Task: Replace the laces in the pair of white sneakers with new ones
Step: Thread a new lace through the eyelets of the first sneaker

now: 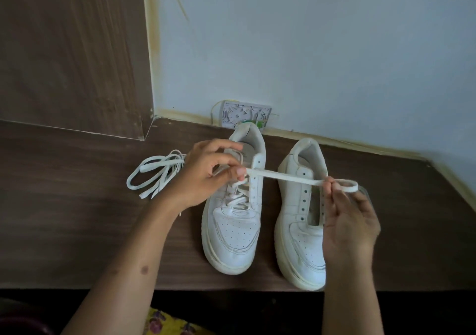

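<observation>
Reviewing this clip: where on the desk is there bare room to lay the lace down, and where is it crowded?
Bare desk lies left of the laced sneaker, below the loose laces. More shows right of the unlaced sneaker, toward the desk's right edge. Crowded: the narrow gap between the sneakers, spanned above by the lace pinched by left hand and right hand.

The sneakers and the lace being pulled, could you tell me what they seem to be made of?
The sneakers look like smooth white leather or a synthetic imitation: stitched panels, perforated toe, slight sheen. The lace looks like flat woven fabric, matte and limp.
</observation>
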The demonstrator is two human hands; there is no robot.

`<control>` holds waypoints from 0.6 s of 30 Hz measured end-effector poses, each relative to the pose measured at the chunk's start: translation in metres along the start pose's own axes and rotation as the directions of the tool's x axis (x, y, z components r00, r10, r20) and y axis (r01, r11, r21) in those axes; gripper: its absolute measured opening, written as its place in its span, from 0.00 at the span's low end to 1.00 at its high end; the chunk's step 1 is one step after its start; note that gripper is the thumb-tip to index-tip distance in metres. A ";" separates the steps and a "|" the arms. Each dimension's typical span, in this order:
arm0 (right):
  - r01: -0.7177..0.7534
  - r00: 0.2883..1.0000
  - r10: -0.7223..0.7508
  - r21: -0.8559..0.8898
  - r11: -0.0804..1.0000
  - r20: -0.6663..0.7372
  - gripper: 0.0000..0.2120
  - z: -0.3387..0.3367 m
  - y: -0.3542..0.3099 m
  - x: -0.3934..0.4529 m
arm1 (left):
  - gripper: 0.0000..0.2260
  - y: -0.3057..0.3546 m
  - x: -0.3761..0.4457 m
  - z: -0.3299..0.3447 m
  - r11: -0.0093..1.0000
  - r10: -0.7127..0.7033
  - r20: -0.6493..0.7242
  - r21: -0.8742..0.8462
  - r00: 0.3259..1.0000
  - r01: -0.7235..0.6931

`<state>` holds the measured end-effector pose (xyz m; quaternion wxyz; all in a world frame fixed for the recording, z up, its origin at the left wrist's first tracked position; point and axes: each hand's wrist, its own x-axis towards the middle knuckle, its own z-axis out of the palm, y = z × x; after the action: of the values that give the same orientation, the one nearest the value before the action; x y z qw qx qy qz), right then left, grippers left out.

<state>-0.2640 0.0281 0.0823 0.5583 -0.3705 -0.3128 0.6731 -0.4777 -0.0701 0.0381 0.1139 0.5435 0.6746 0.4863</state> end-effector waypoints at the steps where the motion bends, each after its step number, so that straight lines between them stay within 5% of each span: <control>1: 0.006 0.999 -0.006 0.010 1.000 -0.034 0.07 0.000 0.000 0.002 | 0.07 -0.002 0.002 -0.002 1.000 0.024 -0.035 -0.009 0.999 -0.024; 5: 0.116 0.982 -0.125 -0.071 0.991 -0.140 0.15 -0.001 0.006 0.011 | 0.06 -0.001 -0.001 -0.010 0.992 0.012 -0.155 -0.122 0.988 -0.031; 10: 0.228 0.959 -0.275 -0.397 0.889 -0.066 0.21 0.002 0.019 0.010 | 0.06 0.001 0.000 -0.006 0.997 0.058 -0.323 0.058 0.945 -0.042; 12: 0.303 0.926 -0.376 -0.575 0.760 -0.009 0.23 0.004 0.024 0.006 | 0.06 0.001 0.001 -0.003 0.988 0.115 -0.310 0.132 0.944 -0.077; 15: 0.490 0.787 -0.603 -0.728 0.479 0.132 0.21 0.011 0.025 -0.002 | 0.16 0.000 0.000 0.003 0.960 0.179 -0.270 0.260 0.946 -0.107; 18: 0.604 0.757 -0.552 -0.697 0.387 0.349 0.11 0.020 0.031 -0.009 | 0.26 -0.003 0.001 0.010 0.933 0.169 -0.207 0.349 0.963 -0.089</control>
<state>-0.2957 0.0131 0.0686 0.5293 -0.4205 -0.6959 0.2423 -0.4731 -0.0639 0.0307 -0.0934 0.5372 0.7189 0.4310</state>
